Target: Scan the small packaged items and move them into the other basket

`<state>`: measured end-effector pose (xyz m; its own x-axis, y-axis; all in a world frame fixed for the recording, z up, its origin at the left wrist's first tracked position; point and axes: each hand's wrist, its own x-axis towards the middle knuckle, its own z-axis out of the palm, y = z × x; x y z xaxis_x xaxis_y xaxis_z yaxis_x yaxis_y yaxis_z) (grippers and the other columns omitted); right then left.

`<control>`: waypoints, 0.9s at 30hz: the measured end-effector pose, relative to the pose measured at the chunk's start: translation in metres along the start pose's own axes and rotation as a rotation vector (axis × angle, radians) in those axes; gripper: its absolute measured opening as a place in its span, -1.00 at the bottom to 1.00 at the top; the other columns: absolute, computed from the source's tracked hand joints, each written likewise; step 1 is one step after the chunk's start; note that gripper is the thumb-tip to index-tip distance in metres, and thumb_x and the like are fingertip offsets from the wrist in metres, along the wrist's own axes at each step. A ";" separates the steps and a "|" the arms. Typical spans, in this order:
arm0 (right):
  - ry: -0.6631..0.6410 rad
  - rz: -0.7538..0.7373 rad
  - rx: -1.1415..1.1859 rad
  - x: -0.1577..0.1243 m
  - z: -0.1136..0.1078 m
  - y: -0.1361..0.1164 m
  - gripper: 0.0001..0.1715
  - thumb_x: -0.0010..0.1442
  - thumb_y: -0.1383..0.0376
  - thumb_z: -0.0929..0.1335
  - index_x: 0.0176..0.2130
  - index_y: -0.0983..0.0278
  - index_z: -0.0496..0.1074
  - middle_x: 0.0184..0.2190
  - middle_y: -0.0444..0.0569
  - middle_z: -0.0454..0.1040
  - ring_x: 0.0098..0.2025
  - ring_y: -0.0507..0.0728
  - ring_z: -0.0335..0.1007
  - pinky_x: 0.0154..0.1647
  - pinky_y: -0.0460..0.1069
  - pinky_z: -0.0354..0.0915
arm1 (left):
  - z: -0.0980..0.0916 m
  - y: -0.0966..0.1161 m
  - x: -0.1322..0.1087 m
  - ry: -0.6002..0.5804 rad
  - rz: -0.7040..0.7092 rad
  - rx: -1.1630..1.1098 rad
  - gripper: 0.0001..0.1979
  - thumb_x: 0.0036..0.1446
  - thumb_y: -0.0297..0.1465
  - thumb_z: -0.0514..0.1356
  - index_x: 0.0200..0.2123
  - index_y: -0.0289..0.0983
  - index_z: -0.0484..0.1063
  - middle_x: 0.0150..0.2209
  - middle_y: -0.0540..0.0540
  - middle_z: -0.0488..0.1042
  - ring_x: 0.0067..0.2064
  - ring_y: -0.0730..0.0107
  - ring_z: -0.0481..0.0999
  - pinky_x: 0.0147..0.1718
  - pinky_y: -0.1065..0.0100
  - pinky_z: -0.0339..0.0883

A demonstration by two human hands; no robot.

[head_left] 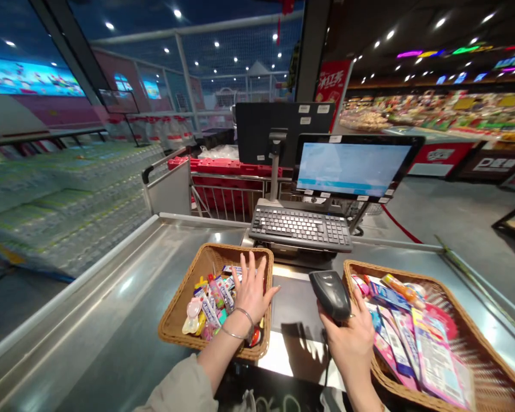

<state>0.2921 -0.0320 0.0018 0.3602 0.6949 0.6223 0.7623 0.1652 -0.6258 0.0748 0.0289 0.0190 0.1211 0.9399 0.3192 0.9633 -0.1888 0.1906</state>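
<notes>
My left hand is open, fingers spread, over the right side of a wicker basket. That basket holds small wrapped candies and little toys in a loose heap. I cannot tell whether my fingertips touch them. In my right hand is a black handheld barcode scanner, gripped from below with its head up and to the left. Just right of that hand stands a second wicker basket, filled on its left side with flat packaged goods and several colourful packets.
A steel checkout counter runs beneath both baskets. Behind them stand a keyboard, a lit monitor and the dark back of another screen. A metal cart with red crates is beyond; stacked bottle packs lie left.
</notes>
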 end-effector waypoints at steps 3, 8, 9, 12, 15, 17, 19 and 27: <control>-0.037 0.012 0.033 -0.005 0.011 -0.005 -0.50 0.08 -0.03 0.37 -0.16 0.29 0.53 0.02 0.18 0.46 0.24 0.36 0.19 0.22 0.32 0.12 | -0.001 -0.020 -0.009 -0.068 -0.073 0.043 -0.25 0.19 -0.13 0.16 0.36 -0.21 0.01 0.43 -0.29 -0.19 0.42 -0.19 -0.31 0.26 -0.34 -0.22; -0.132 0.023 0.062 -0.012 0.022 -0.013 -0.51 0.07 -0.02 0.39 -0.14 0.25 0.53 0.00 0.14 0.49 0.26 0.36 0.16 0.22 0.33 0.10 | -0.002 -0.052 -0.022 -0.172 -0.167 0.070 -0.26 0.17 -0.09 0.17 0.34 -0.18 0.06 0.42 -0.27 -0.15 0.42 -0.20 -0.30 0.27 -0.31 -0.27; -0.148 0.021 0.070 -0.014 0.024 -0.014 -0.52 0.07 -0.02 0.39 -0.14 0.24 0.53 -0.01 0.13 0.50 0.26 0.36 0.15 0.22 0.33 0.10 | -0.002 -0.059 -0.024 -0.183 -0.178 0.079 -0.27 0.17 -0.09 0.17 0.34 -0.19 0.07 0.42 -0.27 -0.15 0.42 -0.20 -0.30 0.28 -0.30 -0.29; -0.166 0.009 0.085 -0.016 0.028 -0.017 -0.51 0.07 -0.02 0.39 -0.13 0.26 0.53 -0.04 0.13 0.52 0.26 0.36 0.17 0.21 0.32 0.12 | -0.001 -0.076 -0.032 -0.222 -0.211 0.097 -0.28 0.16 -0.13 0.18 0.33 -0.19 0.09 0.42 -0.28 -0.15 0.42 -0.20 -0.29 0.29 -0.27 -0.32; -0.153 -0.042 0.095 -0.017 0.032 -0.019 -0.53 0.06 0.01 0.40 -0.16 0.28 0.54 -0.08 0.13 0.55 0.24 0.36 0.21 0.18 0.30 0.17 | 0.001 -0.087 -0.038 -0.266 -0.240 0.093 -0.29 0.17 -0.12 0.17 0.33 -0.19 0.09 0.42 -0.28 -0.15 0.41 -0.21 -0.28 0.29 -0.25 -0.31; -0.141 -0.082 0.101 -0.018 0.033 -0.020 -0.58 0.04 0.04 0.41 -0.19 0.28 0.55 -0.11 0.11 0.56 0.23 0.36 0.23 0.16 0.28 0.20 | 0.002 -0.090 -0.041 -0.293 -0.243 0.083 -0.30 0.18 -0.08 0.14 0.33 -0.19 0.10 0.42 -0.27 -0.15 0.41 -0.22 -0.28 0.29 -0.25 -0.33; -0.142 -0.098 0.105 -0.018 0.034 -0.020 -0.62 0.04 0.07 0.42 -0.22 0.27 0.55 -0.12 0.10 0.57 0.23 0.36 0.23 0.16 0.28 0.21 | 0.002 -0.090 -0.044 -0.326 -0.240 0.074 -0.30 0.18 -0.06 0.12 0.33 -0.18 0.11 0.42 -0.26 -0.15 0.42 -0.22 -0.29 0.29 -0.26 -0.35; -0.183 -0.090 0.108 -0.022 0.033 -0.020 -0.63 0.03 0.09 0.42 -0.22 0.26 0.56 -0.12 0.08 0.57 0.23 0.35 0.23 0.17 0.28 0.22 | 0.006 -0.081 -0.053 -0.464 -0.210 0.027 -0.26 0.15 0.00 0.11 0.33 -0.15 0.09 0.43 -0.21 -0.20 0.42 -0.20 -0.38 0.29 -0.27 -0.45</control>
<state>0.2509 -0.0274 -0.0152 0.1818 0.7879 0.5883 0.7219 0.2993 -0.6240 -0.0085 -0.0033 -0.0193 0.0118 0.9852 -0.1708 0.9833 0.0195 0.1808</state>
